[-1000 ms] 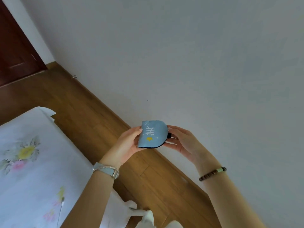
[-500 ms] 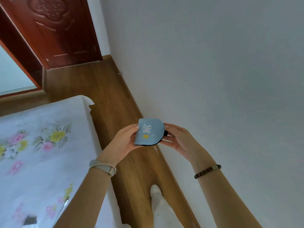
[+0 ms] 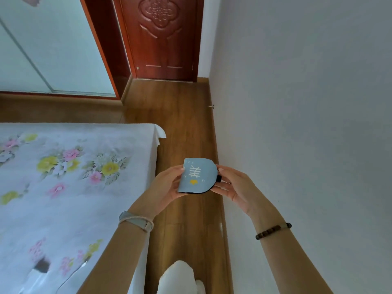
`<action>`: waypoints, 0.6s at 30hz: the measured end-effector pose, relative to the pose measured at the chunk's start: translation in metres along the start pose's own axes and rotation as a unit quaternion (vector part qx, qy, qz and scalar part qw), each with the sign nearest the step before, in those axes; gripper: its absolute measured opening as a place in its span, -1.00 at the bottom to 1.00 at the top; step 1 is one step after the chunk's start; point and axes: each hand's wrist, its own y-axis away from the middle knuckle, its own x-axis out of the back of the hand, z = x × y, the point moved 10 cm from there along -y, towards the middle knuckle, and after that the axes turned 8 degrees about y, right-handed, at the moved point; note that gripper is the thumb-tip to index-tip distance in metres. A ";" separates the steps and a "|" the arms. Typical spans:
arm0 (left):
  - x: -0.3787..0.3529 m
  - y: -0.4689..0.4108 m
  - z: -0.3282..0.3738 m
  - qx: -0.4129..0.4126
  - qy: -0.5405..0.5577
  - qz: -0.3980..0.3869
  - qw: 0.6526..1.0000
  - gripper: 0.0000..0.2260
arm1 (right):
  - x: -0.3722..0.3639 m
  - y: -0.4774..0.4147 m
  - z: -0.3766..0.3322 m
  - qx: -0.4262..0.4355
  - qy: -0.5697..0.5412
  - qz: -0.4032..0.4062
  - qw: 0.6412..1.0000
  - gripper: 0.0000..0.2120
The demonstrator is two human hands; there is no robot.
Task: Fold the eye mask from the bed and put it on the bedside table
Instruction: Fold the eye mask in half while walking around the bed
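Two hands share one folded mask above the floor, between bed and wall.

The mask (image 3: 197, 176) is doubled into a half shape, held up in the air with its printed blue face toward the camera and its folded straight edge on the left. The left hand (image 3: 167, 187) has its grip closed on that edge; the right hand (image 3: 233, 186) pinches the rounded end, where the black strap shows. Neither hand is nearer. The bed (image 3: 70, 177) lies to the left; no desk is in view, so the carry direction cannot be judged.
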 end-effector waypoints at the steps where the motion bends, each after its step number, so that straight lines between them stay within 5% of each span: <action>1: 0.006 -0.008 0.008 -0.009 -0.001 0.002 1.000 -0.66 | -0.006 -0.014 -0.003 -0.005 0.003 -0.009 1.000 -0.81; 7: 0.041 -0.066 0.055 -0.037 0.044 -0.011 0.998 -0.83 | -0.039 -0.101 -0.027 -0.029 0.002 -0.044 0.999 -0.79; 18: 0.111 -0.207 0.193 -0.045 0.088 0.062 0.993 -0.75 | -0.112 -0.282 -0.119 -0.043 0.009 -0.069 0.997 -0.80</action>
